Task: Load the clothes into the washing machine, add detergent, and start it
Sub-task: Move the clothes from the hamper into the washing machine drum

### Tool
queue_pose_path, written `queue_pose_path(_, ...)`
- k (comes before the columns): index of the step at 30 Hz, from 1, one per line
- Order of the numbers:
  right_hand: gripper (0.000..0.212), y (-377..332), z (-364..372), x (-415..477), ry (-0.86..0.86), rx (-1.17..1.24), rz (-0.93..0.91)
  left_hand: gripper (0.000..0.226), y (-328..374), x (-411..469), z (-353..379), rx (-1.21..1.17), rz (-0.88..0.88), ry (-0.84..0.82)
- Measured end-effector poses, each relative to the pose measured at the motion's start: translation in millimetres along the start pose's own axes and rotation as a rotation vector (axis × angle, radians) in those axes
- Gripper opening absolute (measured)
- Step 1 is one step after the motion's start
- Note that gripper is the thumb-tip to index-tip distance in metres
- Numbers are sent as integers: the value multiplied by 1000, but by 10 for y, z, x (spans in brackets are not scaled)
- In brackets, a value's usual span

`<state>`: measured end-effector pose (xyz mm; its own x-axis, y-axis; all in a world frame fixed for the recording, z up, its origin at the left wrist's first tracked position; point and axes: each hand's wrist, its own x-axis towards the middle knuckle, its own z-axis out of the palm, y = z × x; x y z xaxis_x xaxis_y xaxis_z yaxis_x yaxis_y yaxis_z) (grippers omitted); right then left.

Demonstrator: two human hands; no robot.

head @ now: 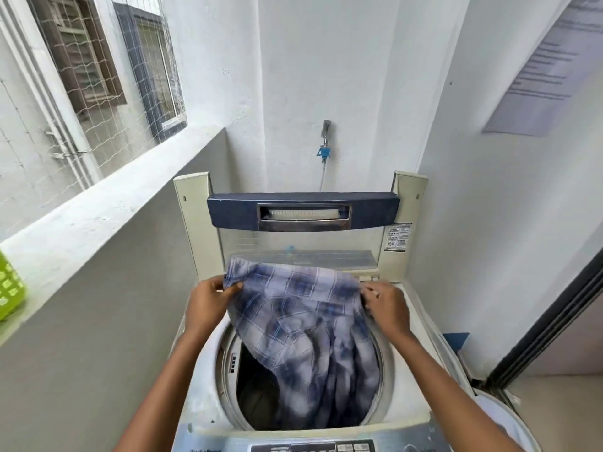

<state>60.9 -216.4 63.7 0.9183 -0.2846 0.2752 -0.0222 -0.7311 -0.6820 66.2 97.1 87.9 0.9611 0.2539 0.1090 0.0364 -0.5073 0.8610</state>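
Note:
A blue and white checked shirt (pixel 310 324) hangs over the open drum (pixel 261 396) of a top-loading washing machine (pixel 411 396), its lower part trailing down inside. My left hand (pixel 210 296) pinches the shirt's upper left corner. My right hand (pixel 386 305) grips its upper right edge. The machine's lid (pixel 303 210) stands folded upright at the back, with a dark blue handle strip. The control panel (pixel 313 446) runs along the bottom edge of the view. No detergent is in view.
A grey ledge (pixel 107 203) runs along the left, with a green basket (pixel 9 288) on it under netted windows. A tap with a blue fitting (pixel 324 151) and hose sits on the back wall. A sliding door frame (pixel 548 324) stands at the right.

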Motion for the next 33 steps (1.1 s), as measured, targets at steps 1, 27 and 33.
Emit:
queue_pose_path(1, 14, -67, -34, 17, 65, -1, -53, 12, -73, -7, 2, 69, -7, 14)
queue_pose_path(27, 31, -206, 200, 209, -66, 46, -204, 57, -231, -124, 660, 174, 150, -311)
queue_pose_path(33, 71, 595, 494, -205, -850, -73, 128, 76, -520, -308, 841, 222, -189, -821)
